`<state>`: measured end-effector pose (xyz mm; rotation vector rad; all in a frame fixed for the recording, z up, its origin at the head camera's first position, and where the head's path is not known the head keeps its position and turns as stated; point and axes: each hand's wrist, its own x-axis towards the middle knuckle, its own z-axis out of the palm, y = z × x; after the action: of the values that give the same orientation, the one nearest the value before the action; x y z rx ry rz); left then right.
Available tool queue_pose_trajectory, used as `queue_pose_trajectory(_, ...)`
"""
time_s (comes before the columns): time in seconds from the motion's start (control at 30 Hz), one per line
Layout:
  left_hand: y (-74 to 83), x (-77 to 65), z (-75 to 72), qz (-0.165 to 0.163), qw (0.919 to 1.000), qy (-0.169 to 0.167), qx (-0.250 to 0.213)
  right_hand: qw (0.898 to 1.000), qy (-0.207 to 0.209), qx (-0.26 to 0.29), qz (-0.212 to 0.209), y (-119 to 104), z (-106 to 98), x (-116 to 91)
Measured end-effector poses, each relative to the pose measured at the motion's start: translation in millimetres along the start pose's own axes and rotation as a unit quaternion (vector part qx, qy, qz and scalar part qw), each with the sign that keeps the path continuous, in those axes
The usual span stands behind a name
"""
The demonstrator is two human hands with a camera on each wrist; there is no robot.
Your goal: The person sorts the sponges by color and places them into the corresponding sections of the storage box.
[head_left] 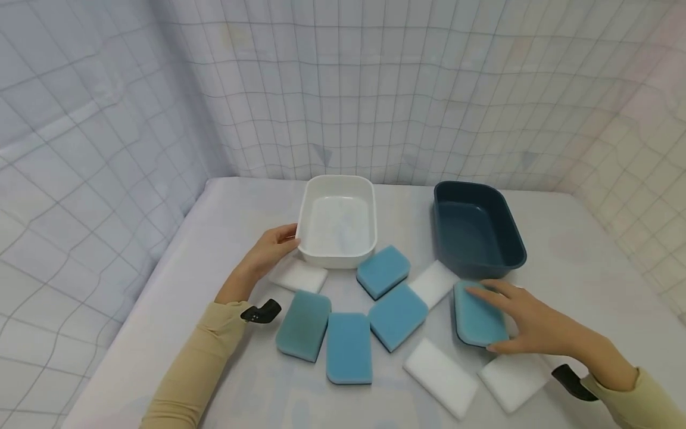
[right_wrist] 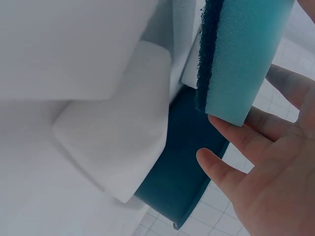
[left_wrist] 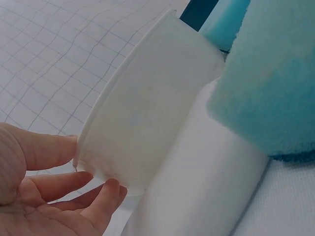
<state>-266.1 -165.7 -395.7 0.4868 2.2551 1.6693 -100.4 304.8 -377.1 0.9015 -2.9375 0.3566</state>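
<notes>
At the left side of a white plastic tub, my left hand holds the tub's near corner. Its thumb lies on the rim and its fingers rest against the outer wall, as the left wrist view shows. My right hand grips a blue scrubbing sponge between thumb and fingers, with its dark scouring side facing down. The sponge is just in front of a dark blue tub, its far edge close to the tub's near wall. Both tubs have bare floors.
Several blue sponges lie in the middle, one of them against the white tub's near right corner. White sponge blocks lie among them, one below the left hand and another under the right hand. Gridded cloth hangs behind the table.
</notes>
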Motion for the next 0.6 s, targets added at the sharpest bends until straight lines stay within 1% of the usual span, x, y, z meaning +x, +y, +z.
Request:
queue_pose_trajectory(0.1,1.3,1.3,-0.5,-0.008,1.0,0.004,-0.003,1.0,-0.009,0.007,0.006,-0.4,-4.3,4.6)
queue_pose_trajectory(0.13,1.1,1.8,-0.9,-0.013,0.9998,0.001,-0.014,1.0,-0.012,0.011,0.006,-0.5,-5.3,5.8)
queue_pose_trajectory(0.23,-0.4,3.1,-0.8,-0.02,0.9996,0.002,-0.022,1.0,-0.016,0.014,0.008,-1.2,-6.1,8.6)
queue_pose_trajectory(0.4,0.4,2.8,-0.4,-0.022,0.9995,0.0,-0.023,1.0,-0.009,0.007,-0.007,-1.6,-7.1,14.1)
queue_pose_trajectory(0.6,3.2,1.9,0.9,-0.029,0.9994,0.005,-0.021,1.0,0.0,0.003,-0.026,-1.9,-11.5,22.4)
